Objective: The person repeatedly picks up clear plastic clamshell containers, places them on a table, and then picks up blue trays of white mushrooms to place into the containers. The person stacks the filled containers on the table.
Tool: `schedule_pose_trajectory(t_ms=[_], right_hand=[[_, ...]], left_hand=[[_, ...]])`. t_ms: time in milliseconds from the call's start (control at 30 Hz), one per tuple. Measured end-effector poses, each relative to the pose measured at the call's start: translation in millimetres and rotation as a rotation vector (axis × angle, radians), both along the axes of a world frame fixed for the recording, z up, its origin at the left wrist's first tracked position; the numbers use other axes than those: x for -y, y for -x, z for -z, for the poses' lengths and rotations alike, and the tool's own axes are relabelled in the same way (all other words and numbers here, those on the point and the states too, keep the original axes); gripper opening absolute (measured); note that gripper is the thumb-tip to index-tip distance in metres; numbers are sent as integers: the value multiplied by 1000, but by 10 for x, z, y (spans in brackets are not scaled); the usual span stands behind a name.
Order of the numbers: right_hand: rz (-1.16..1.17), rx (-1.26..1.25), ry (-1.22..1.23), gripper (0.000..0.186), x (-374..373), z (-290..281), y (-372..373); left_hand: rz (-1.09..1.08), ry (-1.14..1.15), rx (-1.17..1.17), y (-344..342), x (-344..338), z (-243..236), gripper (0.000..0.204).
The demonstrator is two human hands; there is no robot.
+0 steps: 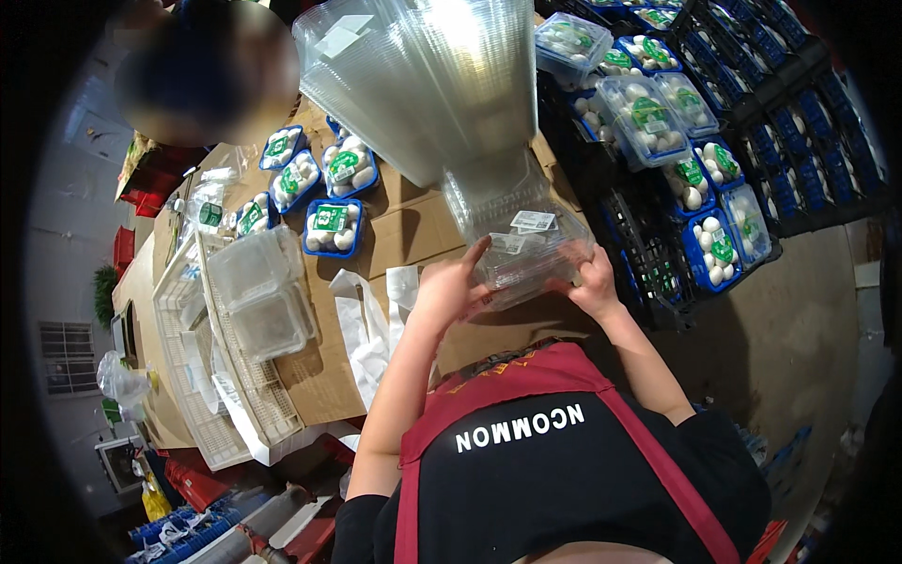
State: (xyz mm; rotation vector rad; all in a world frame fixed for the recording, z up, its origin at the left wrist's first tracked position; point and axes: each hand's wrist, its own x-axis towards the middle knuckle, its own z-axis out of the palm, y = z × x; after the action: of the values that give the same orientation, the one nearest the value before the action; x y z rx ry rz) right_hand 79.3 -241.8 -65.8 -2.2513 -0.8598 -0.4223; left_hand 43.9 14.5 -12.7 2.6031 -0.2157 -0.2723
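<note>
Both my hands hold the bottom end of a tall nested stack of clear plastic punnets (423, 85), which rises toward the camera and widens at the top. My left hand (451, 282) grips the lowest punnet (521, 254) from the left, fingers up along its side. My right hand (594, 280) clasps the same end from the right. White labels show through the clear plastic. I wear a black top and a dark red apron (526, 376).
Blue trays of white mushrooms with green labels (331, 228) lie on the cardboard-covered table (413, 226). Black crates (648, 254) at right hold several more filled trays. Empty clear punnets (258, 291) sit on a white crate at left. Another person (202, 70) is at top left.
</note>
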Motion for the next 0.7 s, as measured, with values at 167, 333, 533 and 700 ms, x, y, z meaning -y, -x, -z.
schedule_pose_trajectory(t_ms=[167, 333, 533, 700], right_hand=[[145, 3, -49, 46, -115, 26, -2], [189, -198, -426, 78, -99, 597, -46], [269, 126, -133, 58, -131, 436, -118], [279, 259, -389, 61, -116, 552, -262]], left_hand=[[-11, 32, -43, 31, 36, -208, 89], [39, -63, 41, 59, -5, -225, 88], [-187, -141, 23, 86, 8, -268, 75], [-272, -106, -75, 207, 33, -249, 65]])
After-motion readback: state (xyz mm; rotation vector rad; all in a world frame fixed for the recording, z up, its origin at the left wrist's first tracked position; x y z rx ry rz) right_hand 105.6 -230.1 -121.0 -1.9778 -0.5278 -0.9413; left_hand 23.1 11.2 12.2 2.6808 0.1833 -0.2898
